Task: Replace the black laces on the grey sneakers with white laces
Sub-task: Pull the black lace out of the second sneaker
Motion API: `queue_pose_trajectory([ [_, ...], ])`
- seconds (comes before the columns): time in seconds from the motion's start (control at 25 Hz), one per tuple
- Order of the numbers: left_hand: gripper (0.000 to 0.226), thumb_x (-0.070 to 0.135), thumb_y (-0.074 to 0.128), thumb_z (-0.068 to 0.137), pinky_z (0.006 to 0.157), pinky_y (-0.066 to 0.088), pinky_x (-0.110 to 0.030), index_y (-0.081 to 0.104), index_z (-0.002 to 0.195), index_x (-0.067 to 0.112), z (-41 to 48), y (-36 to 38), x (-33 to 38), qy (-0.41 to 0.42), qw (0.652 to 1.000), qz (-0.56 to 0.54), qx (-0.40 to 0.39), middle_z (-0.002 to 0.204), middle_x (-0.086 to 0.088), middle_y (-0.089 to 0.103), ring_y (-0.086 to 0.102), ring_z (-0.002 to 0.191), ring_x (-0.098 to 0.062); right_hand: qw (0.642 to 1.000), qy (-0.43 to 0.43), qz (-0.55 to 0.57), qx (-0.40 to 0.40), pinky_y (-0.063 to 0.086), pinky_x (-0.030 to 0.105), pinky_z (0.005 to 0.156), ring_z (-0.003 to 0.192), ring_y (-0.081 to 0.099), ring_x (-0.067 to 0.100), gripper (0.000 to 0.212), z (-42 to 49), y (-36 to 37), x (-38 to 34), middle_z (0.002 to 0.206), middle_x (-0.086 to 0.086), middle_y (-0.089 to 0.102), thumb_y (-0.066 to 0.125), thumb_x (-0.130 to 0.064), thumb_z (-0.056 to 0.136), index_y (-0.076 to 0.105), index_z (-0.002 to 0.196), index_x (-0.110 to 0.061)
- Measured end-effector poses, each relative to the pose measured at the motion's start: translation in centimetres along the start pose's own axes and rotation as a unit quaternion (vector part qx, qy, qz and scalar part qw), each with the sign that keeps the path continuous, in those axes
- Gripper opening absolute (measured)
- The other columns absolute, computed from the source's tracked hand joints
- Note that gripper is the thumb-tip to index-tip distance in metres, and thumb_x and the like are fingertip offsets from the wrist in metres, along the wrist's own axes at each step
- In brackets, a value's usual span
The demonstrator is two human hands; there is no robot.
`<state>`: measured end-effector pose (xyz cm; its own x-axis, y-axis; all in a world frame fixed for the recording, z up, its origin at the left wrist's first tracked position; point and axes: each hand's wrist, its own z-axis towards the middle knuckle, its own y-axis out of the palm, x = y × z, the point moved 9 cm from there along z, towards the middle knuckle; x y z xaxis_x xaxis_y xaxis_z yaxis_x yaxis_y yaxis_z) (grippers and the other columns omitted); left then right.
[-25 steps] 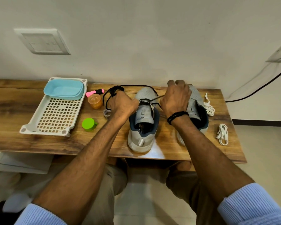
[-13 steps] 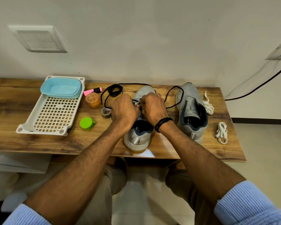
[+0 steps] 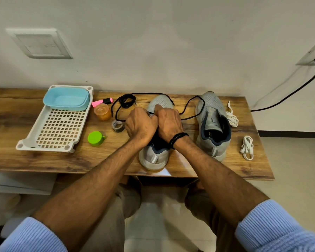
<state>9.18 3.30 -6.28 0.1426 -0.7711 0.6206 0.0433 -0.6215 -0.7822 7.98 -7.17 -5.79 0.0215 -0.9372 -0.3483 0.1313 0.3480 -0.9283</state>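
- The grey sneaker (image 3: 154,157) stands in the middle of the wooden table (image 3: 44,160). Its toe points at the wall, and its heel sits right by the table's front edge.
- The left hand (image 3: 141,125) and the right hand (image 3: 169,122) lie on top of this sneaker, knuckles touching. All the fingers are curled down tight over the lace holes.
- I cannot tell what the fingers are pinching, because they hide it.
- The black lace (image 3: 125,101) is bunched in a pile behind and left of the sneaker. Thin loops of it run in under the hands from both sides and round the toe.
- The other grey sneaker (image 3: 213,124) stands just to the right, with a strip of bare wood between the two. One black loop touches its toe.
- Further right lie two white laces. One bundle (image 3: 232,117) is beside that other shoe, and one (image 3: 246,147) is near the table's right edge.
- Close on the sneaker's left is a tape roll (image 3: 118,126), right by the left hand.
- Further left are a green cap (image 3: 95,138), an orange jar (image 3: 102,111) and a pink marker (image 3: 102,102).
- Far left is a white tray (image 3: 58,128) with a blue tub (image 3: 66,97) on it.
- Bare wood shows in front of the green cap, left of the heel.
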Motion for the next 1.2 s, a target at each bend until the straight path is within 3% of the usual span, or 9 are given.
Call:
queue_pose_trajectory([
  [0.44, 0.012, 0.015, 0.062, 0.077, 0.055, 0.051, -0.033, 0.07, 0.07, 0.01, 0.6, -0.3, 0.3, -0.024, 0.999, -0.034, -0.008, 0.066, -0.006, 0.064, 0.064, 0.066, -0.026, 0.99, 0.064, 0.105, 0.073, 0.03, 0.034, 0.06, 0.074, 0.058, 0.033, 0.006, -0.9, -1.4, 0.6, 0.086, 0.016, 0.063, 0.046, -0.009, 0.094, 0.048, 0.098, -0.005],
  [0.56, 0.022, 0.015, 0.061, 0.078, 0.046, 0.032, -0.026, 0.058, 0.057, 0.012, 1.1, -1.0, -0.7, -0.046, 0.998, -0.036, -0.014, 0.054, 0.0, 0.05, 0.057, 0.059, -0.025, 0.945, 0.183, 0.22, 0.157, 0.037, 0.027, 0.06, 0.076, 0.058, 0.023, 0.008, -0.6, -3.9, 3.8, 0.084, 0.005, 0.06, 0.049, -0.011, 0.093, 0.048, 0.101, -0.008],
  [0.64, 0.026, 0.014, 0.06, 0.078, 0.045, 0.027, -0.026, 0.054, 0.054, 0.015, 1.2, -1.5, -1.1, -0.054, 0.998, -0.039, -0.02, 0.052, 0.002, 0.045, 0.049, 0.053, -0.021, 0.892, 0.212, 0.296, 0.269, 0.052, 0.037, 0.066, 0.078, 0.063, 0.022, 0.007, -0.4, -7.0, 6.4, 0.085, 0.0, 0.064, 0.05, -0.02, 0.093, 0.051, 0.099, -0.015],
  [0.72, 0.02, 0.014, 0.059, 0.076, 0.046, 0.03, -0.026, 0.058, 0.056, 0.015, 1.2, -1.4, -0.9, -0.051, 0.997, -0.04, -0.028, 0.054, 0.002, 0.048, 0.052, 0.054, -0.021, 0.892, 0.209, 0.246, 0.317, 0.052, 0.04, 0.077, 0.087, 0.064, 0.025, 0.015, -0.3, -9.4, 8.0, 0.092, 0.004, 0.069, 0.051, -0.02, 0.094, 0.061, 0.105, -0.016],
  [0.8, 0.014, 0.017, 0.06, 0.074, 0.051, 0.035, -0.026, 0.067, 0.063, 0.011, 1.0, -1.1, -0.5, -0.048, 0.998, -0.035, -0.031, 0.058, 0.001, 0.053, 0.059, 0.063, -0.024, 0.927, 0.233, 0.162, 0.245, 0.044, 0.034, 0.078, 0.101, 0.061, 0.031, 0.028, 0.4, -9.0, 9.1, 0.106, 0.014, 0.067, 0.051, -0.011, 0.094, 0.06, 0.12, -0.006],
  [0.88, 0.015, 0.02, 0.061, 0.074, 0.052, 0.036, -0.026, 0.072, 0.072, 0.01, 1.0, -0.9, -0.3, -0.042, 0.998, -0.021, -0.041, 0.061, 0.001, 0.056, 0.062, 0.067, -0.025, 0.939, 0.284, 0.121, 0.151, 0.043, 0.035, 0.084, 0.114, 0.056, 0.034, 0.053, 0.4, -7.0, 10.0, 0.125, 0.02, 0.058, 0.054, -0.007, 0.091, 0.038, 0.141, 0.002],
  [0.96, 0.016, 0.023, 0.062, 0.075, 0.049, 0.034, -0.024, 0.074, 0.077, 0.012, 1.2, -0.8, -0.2, -0.031, 0.998, -0.002, -0.058, 0.064, 0.002, 0.06, 0.06, 0.066, -0.02, 0.943, 0.283, 0.11, 0.133, 0.042, 0.035, 0.099, 0.127, 0.047, 0.036, 0.081, 0.2, -6.6, 9.5, 0.143, 0.024, 0.041, 0.06, -0.005, 0.087, 0.012, 0.152, 0.002],
  [1.08, 0.017, 0.029, 0.066, 0.079, 0.048, 0.026, -0.023, 0.076, 0.086, 0.017, 1.2, -1.2, -0.1, -0.023, 0.996, 0.042, -0.07, 0.065, 0.005, 0.055, 0.045, 0.059, -0.013, 0.96, 0.197, 0.08, 0.182, 0.046, 0.033, 0.087, 0.111, 0.054, 0.033, 0.049, 0.3, -7.4, 7.1, 0.126, 0.019, 0.053, 0.058, -0.008, 0.084, 0.047, 0.132, -0.005],
  [1.2, 0.03, 0.04, 0.064, 0.089, 0.056, 0.033, -0.028, 0.068, 0.087, 0.01, 1.1, -2.1, 0.9, 0.016, 0.995, 0.087, -0.037, 0.072, 0.001, 0.055, 0.055, 0.068, -0.02, 0.987, 0.12, 0.074, 0.072, 0.052, 0.037, 0.075, 0.088, 0.064, 0.028, 0.015, 0.9, -5.0, 4.1, 0.095, 0.009, 0.068, 0.056, -0.018, 0.085, 0.065, 0.095, -0.01],
])
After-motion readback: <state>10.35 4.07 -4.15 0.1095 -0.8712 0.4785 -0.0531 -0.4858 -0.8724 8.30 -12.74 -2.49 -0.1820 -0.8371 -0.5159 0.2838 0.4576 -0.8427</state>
